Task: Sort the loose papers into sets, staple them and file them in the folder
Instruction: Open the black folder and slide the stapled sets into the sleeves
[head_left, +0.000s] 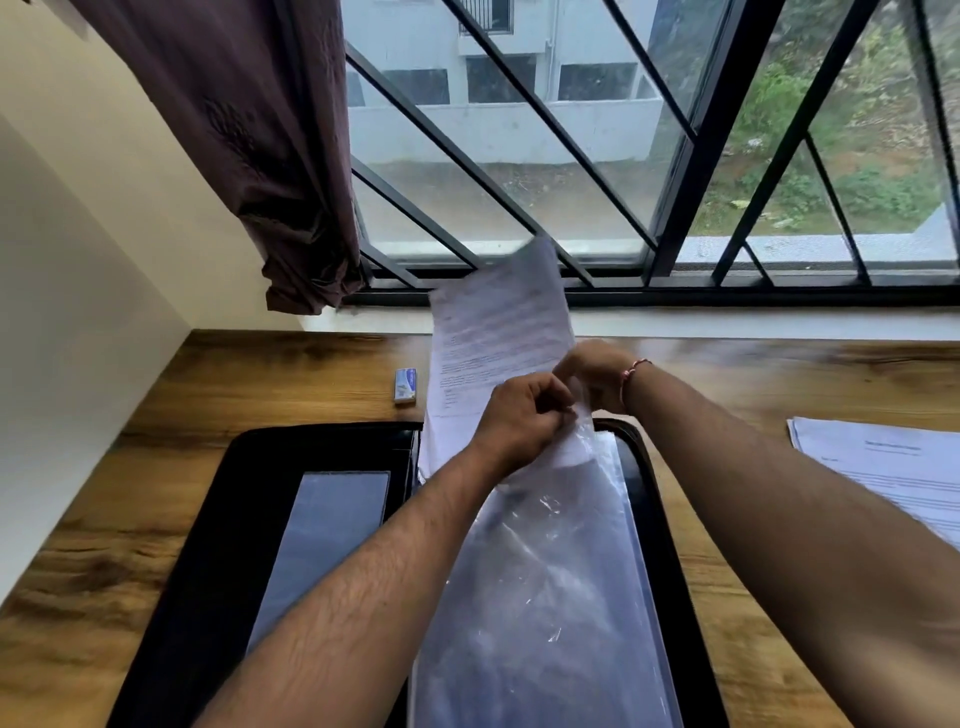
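Note:
A black folder (202, 519) lies open on the wooden table, with clear plastic sleeves (545, 597) on its right half. A printed paper set (498, 332) stands tilted up over the folder's far edge, its lower end at the mouth of the top sleeve. My left hand (519, 421) pinches the sleeve's top edge with curled fingers. Just behind it, my right hand (597, 374) grips the lower part of the paper set. More loose papers (883, 467) lie on the table at the right.
A small blue and white staple box (405, 385) lies on the table left of the papers. The window sill (727, 322), barred window and a brown curtain (260, 156) stand behind. A white wall runs along the table's left side.

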